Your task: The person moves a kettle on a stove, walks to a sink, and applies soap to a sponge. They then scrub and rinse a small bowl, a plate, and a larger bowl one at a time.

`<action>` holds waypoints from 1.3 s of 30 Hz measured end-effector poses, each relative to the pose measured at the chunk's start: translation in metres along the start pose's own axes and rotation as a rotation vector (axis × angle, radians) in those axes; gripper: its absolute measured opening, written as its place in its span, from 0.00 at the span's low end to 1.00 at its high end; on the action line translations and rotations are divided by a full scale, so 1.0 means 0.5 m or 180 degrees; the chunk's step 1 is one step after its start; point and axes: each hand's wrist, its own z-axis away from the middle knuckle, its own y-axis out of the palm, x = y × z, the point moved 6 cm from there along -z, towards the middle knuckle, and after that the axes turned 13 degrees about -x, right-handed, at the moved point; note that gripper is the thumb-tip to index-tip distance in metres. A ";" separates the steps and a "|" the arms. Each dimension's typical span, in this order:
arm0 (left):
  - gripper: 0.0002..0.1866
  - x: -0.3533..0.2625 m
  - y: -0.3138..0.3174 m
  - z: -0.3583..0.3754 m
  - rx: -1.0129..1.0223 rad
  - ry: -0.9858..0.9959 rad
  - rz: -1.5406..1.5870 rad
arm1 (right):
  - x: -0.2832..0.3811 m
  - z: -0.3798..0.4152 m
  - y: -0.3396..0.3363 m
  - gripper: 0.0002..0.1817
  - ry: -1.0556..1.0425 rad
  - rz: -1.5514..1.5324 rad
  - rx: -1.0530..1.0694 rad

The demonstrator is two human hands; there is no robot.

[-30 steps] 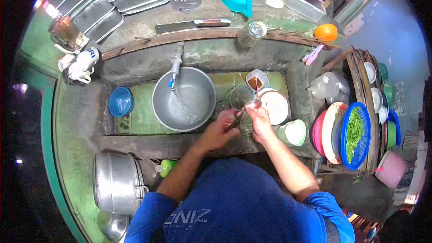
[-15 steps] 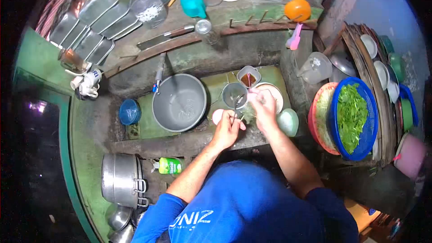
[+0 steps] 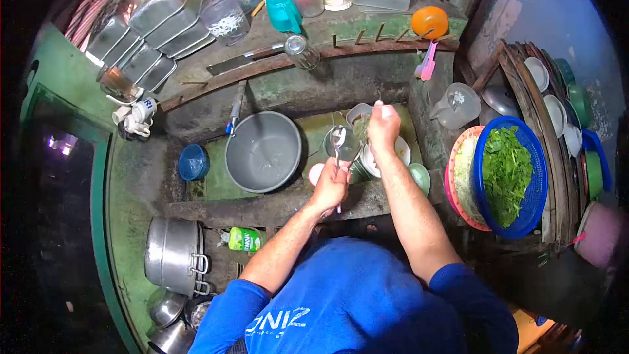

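My left hand (image 3: pixel 329 187) is wrapped round a metal spoon (image 3: pixel 338 139); its bowl points away from me, and the handle end shows below my fist. My right hand (image 3: pixel 384 128) is closed, higher and to the right. What it grips is hard to make out; a blurred greyish patch shows beside it. Under my hands in the wash area are a clear cup (image 3: pixel 339 149), a small square container (image 3: pixel 358 113) partly behind my right hand, white dishes (image 3: pixel 401 152) and a pale green bowl (image 3: pixel 419 178).
A large grey basin (image 3: pixel 264 151) stands left of my hands, with a tap (image 3: pixel 234 115) beside it and a blue bowl (image 3: pixel 192 162) further left. On the right, a blue colander (image 3: pixel 545 180) of leafy greens overlaps a pink basket (image 3: pixel 464 177). A knife (image 3: pixel 239 59) rests on the ledge.
My right hand has moved up and away from my left hand. The spoon in my left hand now points more upright, with its bowl in plain sight. The view has shifted slightly.
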 end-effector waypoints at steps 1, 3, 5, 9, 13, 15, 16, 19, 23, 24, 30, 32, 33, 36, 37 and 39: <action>0.04 0.000 0.001 -0.003 0.0002 0.0067 -0.0059 | -0.003 -0.004 0.000 0.19 0.0280 -0.0369 -0.0119; 0.04 0.004 0.002 -0.002 -0.0073 0.0142 -0.0018 | -0.030 -0.023 -0.009 0.16 0.1011 -0.0776 -0.0228; 0.03 0.019 -0.015 0.002 -0.0206 0.0064 0.0007 | -0.103 -0.065 -0.018 0.17 0.1289 -0.0901 -0.0548; 0.03 0.048 -0.041 -0.020 -0.0248 0.0279 -0.0132 | -0.034 -0.008 -0.041 0.14 0.1543 -0.1262 0.0594; 0.05 0.045 -0.033 -0.009 -0.0078 0.0369 -0.0454 | 0.014 0.080 -0.022 0.10 -0.0255 0.0233 0.0961; 0.07 0.057 -0.039 -0.003 0.0081 0.0213 -0.0558 | -0.013 0.065 -0.005 0.15 -0.0724 0.0703 0.1159; 0.07 0.068 -0.057 -0.002 0.0076 0.0217 -0.0577 | -0.006 0.063 0.000 0.15 -0.0818 0.0954 0.1265; 0.08 0.059 -0.080 -0.004 0.0101 0.0193 -0.0541 | -0.022 0.061 0.004 0.16 -0.0992 0.1107 0.1226; 0.04 0.034 -0.096 0.006 0.0325 -0.0485 0.0269 | -0.094 0.060 -0.005 0.17 0.1285 -0.0902 0.0747; 0.04 0.039 -0.105 0.006 0.0334 -0.0637 0.0481 | -0.099 0.058 -0.009 0.16 0.1996 -0.1532 0.0669; 0.03 0.051 -0.116 0.005 0.0752 -0.1347 0.1189 | -0.017 0.137 0.013 0.34 0.2944 -0.2656 0.2457; 0.06 0.071 -0.112 -0.006 0.0894 -0.1123 0.0595 | -0.044 0.157 0.027 0.22 0.2392 -0.2119 0.2206; 0.06 0.067 -0.101 -0.011 0.0893 -0.1132 0.0592 | -0.046 0.160 0.032 0.18 0.1997 -0.1834 0.2022; 0.10 0.000 -0.074 -0.030 0.0259 0.1318 -0.0478 | 0.004 0.152 0.042 0.20 0.0302 -0.0330 0.2062; 0.10 0.010 -0.076 -0.033 0.0263 0.1325 -0.0481 | 0.002 0.145 0.053 0.23 0.0012 0.0063 0.2255; 0.12 0.040 -0.075 -0.033 0.0368 0.0759 -0.0225 | 0.001 0.123 0.064 0.24 0.0011 0.0378 0.2541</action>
